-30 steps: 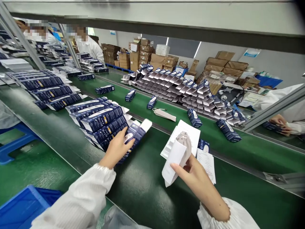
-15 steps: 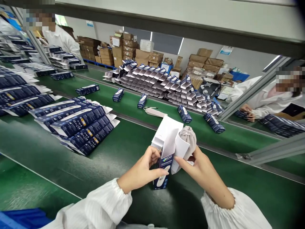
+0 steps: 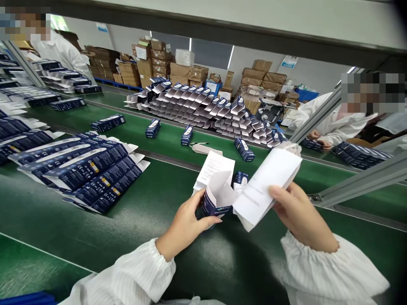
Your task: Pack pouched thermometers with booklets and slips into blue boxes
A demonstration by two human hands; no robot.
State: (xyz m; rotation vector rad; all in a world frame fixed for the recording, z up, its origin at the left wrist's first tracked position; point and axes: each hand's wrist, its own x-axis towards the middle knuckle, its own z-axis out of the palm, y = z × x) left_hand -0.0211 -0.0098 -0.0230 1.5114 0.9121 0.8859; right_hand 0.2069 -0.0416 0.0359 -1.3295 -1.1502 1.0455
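Observation:
My left hand (image 3: 190, 214) grips a dark blue thermometer box (image 3: 213, 207) whose top flaps stand open toward me. In my right hand (image 3: 294, 212) is a folded white leaflet (image 3: 270, 182), held together with a light grey drawstring pouch (image 3: 294, 148) that is mostly hidden behind it. The leaflet's lower end is beside the box's open mouth; whether they touch I cannot tell. Just behind the box lies a stack of white printed leaflets (image 3: 218, 165). Another blue box (image 3: 241, 178) shows partly between the stack and the held leaflet.
Rows of open blue boxes (image 3: 92, 165) lie at left. Several boxes and a pale pouch (image 3: 206, 149) rest on the green conveyor (image 3: 133, 146). Beyond it rises a big pile of open boxes (image 3: 197, 106). A metal post (image 3: 343, 182) stands right; co-workers sit at both far sides.
My right hand has moved right and up, bringing the leaflet and pouch away from the box. The box in my left hand has tipped so its open top faces me more.

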